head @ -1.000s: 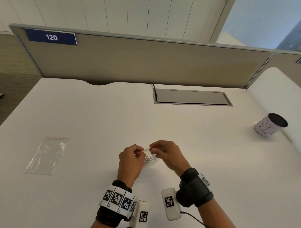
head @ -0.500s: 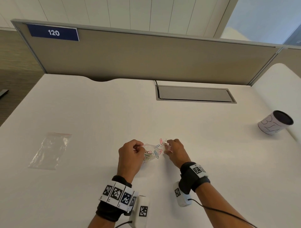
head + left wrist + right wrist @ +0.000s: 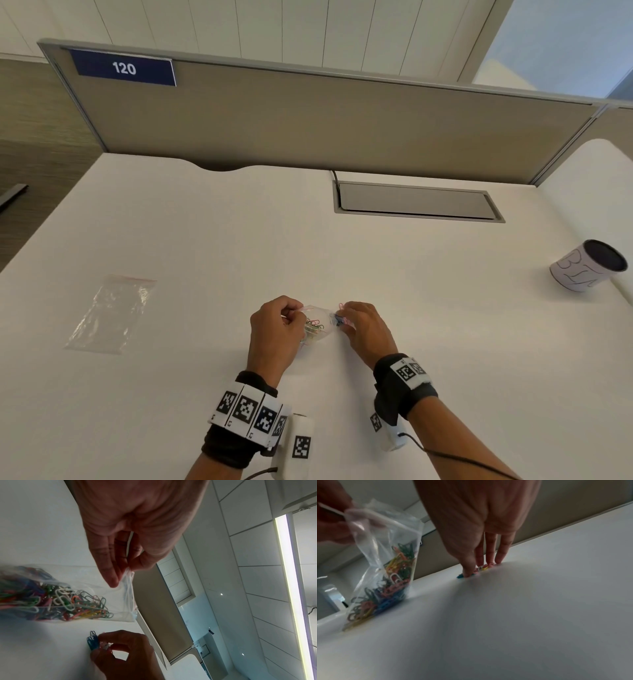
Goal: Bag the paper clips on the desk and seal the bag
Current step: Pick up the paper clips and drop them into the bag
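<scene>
A small clear zip bag (image 3: 320, 330) holding several coloured paper clips (image 3: 60, 604) stands on the white desk (image 3: 445, 342). My left hand (image 3: 294, 312) pinches its open rim (image 3: 127, 574) between thumb and fingers and holds the mouth up. Just right of the bag, my right hand (image 3: 339, 319) pinches a small bunch of loose clips (image 3: 93, 642), blue and pink, against the desk. In the right wrist view its fingertips (image 3: 468, 573) press down on those clips (image 3: 481, 568), with the bag (image 3: 385, 550) to the left. One pink clip (image 3: 341, 305) lies by the knuckles.
A second, empty clear bag (image 3: 111, 313) lies flat at the left. A white cup (image 3: 582, 270) with a dark inside lies tipped at the right edge. A grey cable hatch (image 3: 416, 202) and a partition (image 3: 308, 120) are at the back.
My right hand left the bag's mouth, reached the loose clips to the right of it and gathered them in a pinch. The left hand kept hold of the rim.
</scene>
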Motion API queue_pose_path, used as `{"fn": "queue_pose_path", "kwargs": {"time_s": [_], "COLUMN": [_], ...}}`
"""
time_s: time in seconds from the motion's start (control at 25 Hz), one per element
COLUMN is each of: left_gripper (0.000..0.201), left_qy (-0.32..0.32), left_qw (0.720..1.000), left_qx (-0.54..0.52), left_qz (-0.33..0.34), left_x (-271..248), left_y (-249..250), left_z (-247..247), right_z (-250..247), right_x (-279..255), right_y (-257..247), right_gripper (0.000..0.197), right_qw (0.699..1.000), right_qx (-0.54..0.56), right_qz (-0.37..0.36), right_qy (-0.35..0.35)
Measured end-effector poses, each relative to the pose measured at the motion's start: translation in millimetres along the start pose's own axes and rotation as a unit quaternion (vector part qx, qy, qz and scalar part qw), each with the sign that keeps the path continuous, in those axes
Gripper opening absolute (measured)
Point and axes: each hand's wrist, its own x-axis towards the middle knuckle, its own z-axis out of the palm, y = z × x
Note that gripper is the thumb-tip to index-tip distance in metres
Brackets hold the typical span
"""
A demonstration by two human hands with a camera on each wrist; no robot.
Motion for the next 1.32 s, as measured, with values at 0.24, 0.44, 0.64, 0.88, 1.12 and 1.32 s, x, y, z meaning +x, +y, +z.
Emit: {"fn": "queue_pose_path", "kwargs": {"time_s": [0.24, 0.44, 0.64, 0.88, 1.12, 1.32], "left_gripper": [0.014, 0.015, 0.014, 0.015, 0.015, 0.013], "left_qy": [-0.010, -0.009, -0.005, -0.009, -0.011, -0.015], "left_qw": [1.000, 1.000, 1.000, 1.000, 1.000, 1.000], "left_qx": [-0.008, -0.016, -0.016, -0.014, -0.014, -0.007], "left_qz": [0.005, 0.000, 0.000, 0.000, 0.000, 0.002], "left_x": [-1.1, -0.5, 0.1, -1.3, -0.6, -0.4], "left_y": [1.7, 2.2, 0.8, 2.3, 1.9, 4.4], "left_z": [5.5, 3.6, 1.7, 0.9, 2.6, 6.3], "right_z": [2.2, 9.4, 3.7, -1.8, -32.0, -56.2], "right_x": [-4.4, 1.6, 10.1, 13.2, -0.3, -8.8], "right_y": [-3.6, -4.6, -7.3, -4.2, -8.6, -48.5], "right_gripper": [0.043, 0.020, 0.015, 0.015, 0.009, 0.004], "right_qw": [0.998, 0.999, 0.997, 0.999, 0.934, 0.844], "right_qx": [-0.052, -0.028, -0.069, -0.020, 0.325, 0.532], "right_qz": [0.025, 0.000, 0.009, 0.024, 0.142, 0.062], "right_qy": [-0.026, 0.022, -0.018, -0.029, 0.054, 0.042]}}
